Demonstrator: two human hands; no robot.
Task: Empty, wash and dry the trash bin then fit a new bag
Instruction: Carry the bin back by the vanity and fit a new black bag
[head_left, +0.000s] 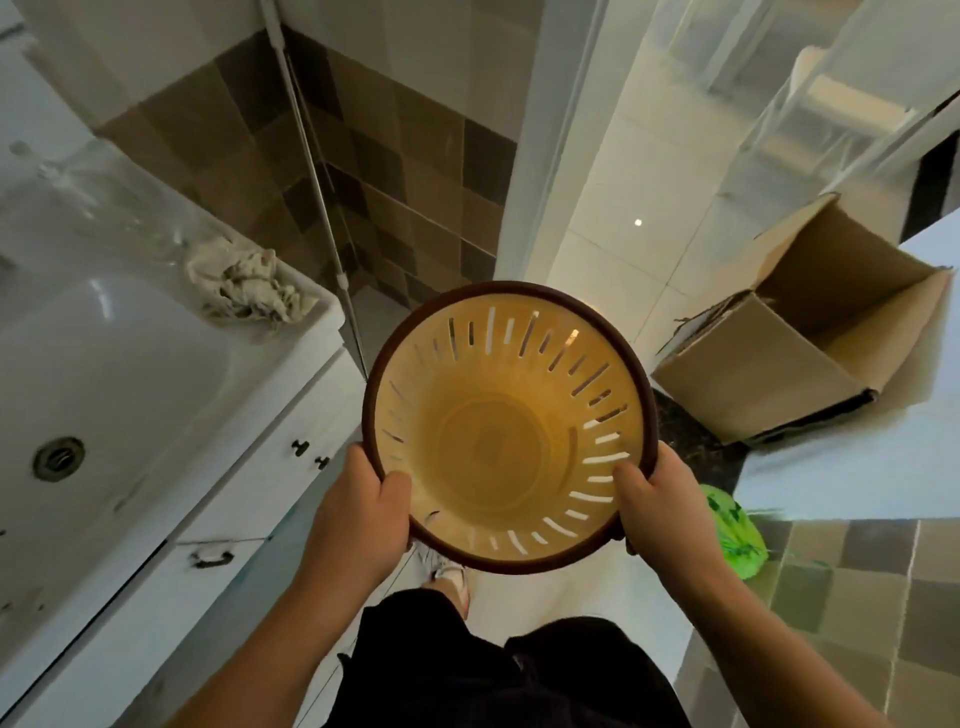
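I hold a round beige trash bin (493, 447) with a dark brown rim and slotted walls, mouth up, in front of me above the floor. It is empty inside. My left hand (363, 504) grips the rim on the left, thumb inside the bin. My right hand (660, 499) grips the rim on the right, thumb inside too. A crumpled beige cloth (244, 283) lies on the back right corner of the white sink (104, 374) counter to my left.
A white cabinet (249, 499) with dark handles stands under the sink. A mop pole (317, 176) leans against the tiled wall. An open cardboard box (810, 332) lies on the floor at right. A green bag (732, 530) sits by my right hand.
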